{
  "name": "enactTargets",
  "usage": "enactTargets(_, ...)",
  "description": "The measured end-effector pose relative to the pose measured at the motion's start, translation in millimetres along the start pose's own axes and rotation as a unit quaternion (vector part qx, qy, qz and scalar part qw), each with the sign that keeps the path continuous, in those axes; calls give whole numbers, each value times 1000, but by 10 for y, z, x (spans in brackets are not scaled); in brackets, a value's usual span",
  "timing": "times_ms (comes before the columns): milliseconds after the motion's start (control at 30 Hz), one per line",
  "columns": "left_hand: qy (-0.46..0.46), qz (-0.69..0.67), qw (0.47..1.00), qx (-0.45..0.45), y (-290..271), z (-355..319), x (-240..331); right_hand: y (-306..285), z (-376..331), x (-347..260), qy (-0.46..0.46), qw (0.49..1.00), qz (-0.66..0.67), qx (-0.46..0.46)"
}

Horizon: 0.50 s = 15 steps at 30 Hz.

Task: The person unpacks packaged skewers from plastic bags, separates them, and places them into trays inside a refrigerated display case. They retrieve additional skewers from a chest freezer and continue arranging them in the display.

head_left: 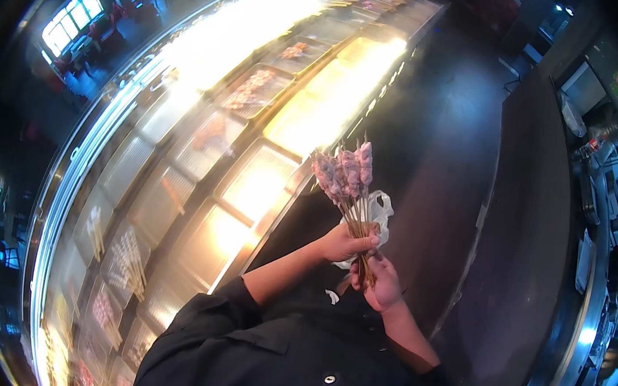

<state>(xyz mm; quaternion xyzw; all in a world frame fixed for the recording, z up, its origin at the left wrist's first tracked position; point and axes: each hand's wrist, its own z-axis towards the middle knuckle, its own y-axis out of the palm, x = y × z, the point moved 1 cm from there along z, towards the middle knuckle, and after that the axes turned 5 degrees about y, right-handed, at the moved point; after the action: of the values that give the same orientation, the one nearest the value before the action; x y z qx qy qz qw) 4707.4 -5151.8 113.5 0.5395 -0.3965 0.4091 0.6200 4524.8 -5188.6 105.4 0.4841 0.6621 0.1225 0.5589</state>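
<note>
Skewers (350,189) gripped, both hands; glass display counter (201,153) alongside, dark floor (434,131).

dim room, blown-out glare off the display case (201,153), fisheye-bent, dark edges.

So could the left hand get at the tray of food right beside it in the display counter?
Probably yes, but not freely. The left hand is closed around the bundle of meat skewers, which the right hand also grips lower down. The nearest lit tray lies open just to the left, with nothing between.
</note>
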Motion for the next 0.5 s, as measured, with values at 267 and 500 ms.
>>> enactTargets(267, 8, 41, 994, 99, -1016, 2489, -306, -1089, 1695, -2040, 69, 963, -259, 6)
enactTargets(500, -20, -23, 971, 237, -1763, 4153, -128, -1661, 3294, -3388, 106, 930, -351, 27)
